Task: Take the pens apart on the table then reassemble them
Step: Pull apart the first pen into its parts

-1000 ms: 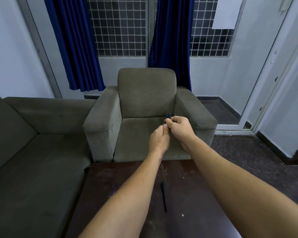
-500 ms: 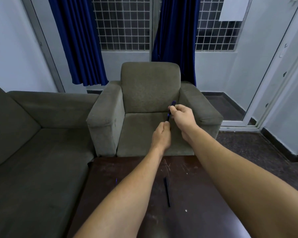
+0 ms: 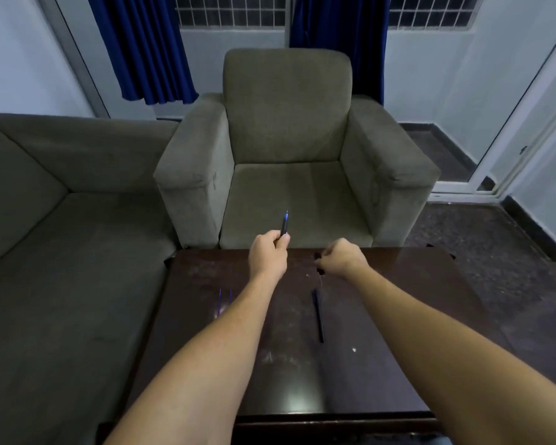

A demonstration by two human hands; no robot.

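My left hand (image 3: 268, 253) grips a dark pen body (image 3: 284, 224) that points up and away, its blue tip bare. My right hand (image 3: 342, 256) is closed around a small dark piece (image 3: 317, 255), likely the pen's cap, held low over the far edge of the dark wooden table (image 3: 398, 316). The two hands are apart. A whole dark pen (image 3: 317, 314) lies on the table between my forearms. Two thin blue refill-like pieces (image 3: 224, 300) lie on the table to the left of my left forearm.
A grey armchair (image 3: 289, 149) stands just beyond the table's far edge. A grey sofa (image 3: 55, 220) runs along the left side. Dark floor lies to the right, with a glass door (image 3: 527, 123) at the far right.
My hands were together on one pen; now they have pulled apart, the left keeping the pen body and the right dropping toward the table with the removed piece. The view has tilted down.
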